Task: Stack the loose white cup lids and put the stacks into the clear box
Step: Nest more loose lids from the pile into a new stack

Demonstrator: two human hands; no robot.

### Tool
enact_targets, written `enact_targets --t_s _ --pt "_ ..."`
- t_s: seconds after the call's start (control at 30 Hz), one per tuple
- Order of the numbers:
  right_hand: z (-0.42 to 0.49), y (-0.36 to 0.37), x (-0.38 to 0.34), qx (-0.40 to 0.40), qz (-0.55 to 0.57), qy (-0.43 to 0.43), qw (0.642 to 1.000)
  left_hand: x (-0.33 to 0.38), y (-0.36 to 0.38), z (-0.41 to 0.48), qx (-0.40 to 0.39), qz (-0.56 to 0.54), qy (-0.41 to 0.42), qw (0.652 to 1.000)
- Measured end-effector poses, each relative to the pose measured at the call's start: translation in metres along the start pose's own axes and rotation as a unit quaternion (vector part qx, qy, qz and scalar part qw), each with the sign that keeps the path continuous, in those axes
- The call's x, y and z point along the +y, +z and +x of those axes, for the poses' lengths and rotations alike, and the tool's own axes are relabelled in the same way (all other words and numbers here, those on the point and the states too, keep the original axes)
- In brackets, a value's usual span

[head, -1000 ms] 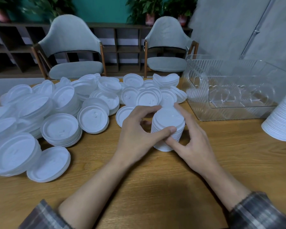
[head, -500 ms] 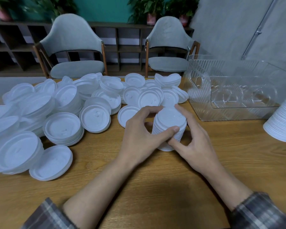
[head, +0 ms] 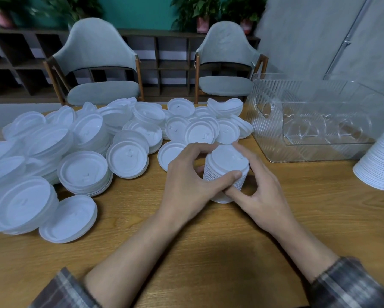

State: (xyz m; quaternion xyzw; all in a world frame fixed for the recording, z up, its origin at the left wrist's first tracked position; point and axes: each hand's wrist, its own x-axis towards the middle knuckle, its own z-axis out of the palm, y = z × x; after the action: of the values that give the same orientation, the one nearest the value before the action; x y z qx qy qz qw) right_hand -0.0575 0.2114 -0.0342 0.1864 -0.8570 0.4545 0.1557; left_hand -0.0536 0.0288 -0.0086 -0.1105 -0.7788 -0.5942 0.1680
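A tall stack of white cup lids (head: 227, 161) stands on the wooden table (head: 319, 218) in the middle. My left hand (head: 186, 185) wraps its left side, thumb across the front. My right hand (head: 259, 187) grips its right side, index finger along the top edge. Loose white lids (head: 84, 172) lie heaped across the left and far side of the table. The clear box (head: 315, 121) stands at the right rear, with nothing inside that I can see. Another lid stack (head: 382, 165) leans at the right edge.
Two grey chairs (head: 102, 70) face the far edge of the table, with dark shelving and potted plants behind. A single lid (head: 69, 218) lies nearest me on the left. Bare wood stretches in front of my hands.
Both hands stay clasped on the middle stack; the fingers shift only slightly. The view has drifted a little.
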Motion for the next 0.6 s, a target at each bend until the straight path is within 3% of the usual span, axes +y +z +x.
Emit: enact_targets --t_s 0.37,0.47,0.53,0.6 --pt "0.0 -0.001 -0.002 0.009 -0.012 -0.002 1.0 -0.009 -0.01 0.003 -0.067 -0.038 -0.013 0.997" --pt "0.0 -0.005 0.0 0.037 -0.024 0.016 0.999 -0.02 -0.022 0.008 -0.031 0.083 0.018 0.996" --pt "0.0 -0.007 0.0 0.049 -0.023 0.027 0.998 -0.028 -0.032 0.013 0.006 0.218 0.063 0.974" --pt "0.0 -0.007 0.001 0.05 -0.02 0.031 0.998 -0.034 -0.039 0.018 -0.007 0.325 0.074 0.943"
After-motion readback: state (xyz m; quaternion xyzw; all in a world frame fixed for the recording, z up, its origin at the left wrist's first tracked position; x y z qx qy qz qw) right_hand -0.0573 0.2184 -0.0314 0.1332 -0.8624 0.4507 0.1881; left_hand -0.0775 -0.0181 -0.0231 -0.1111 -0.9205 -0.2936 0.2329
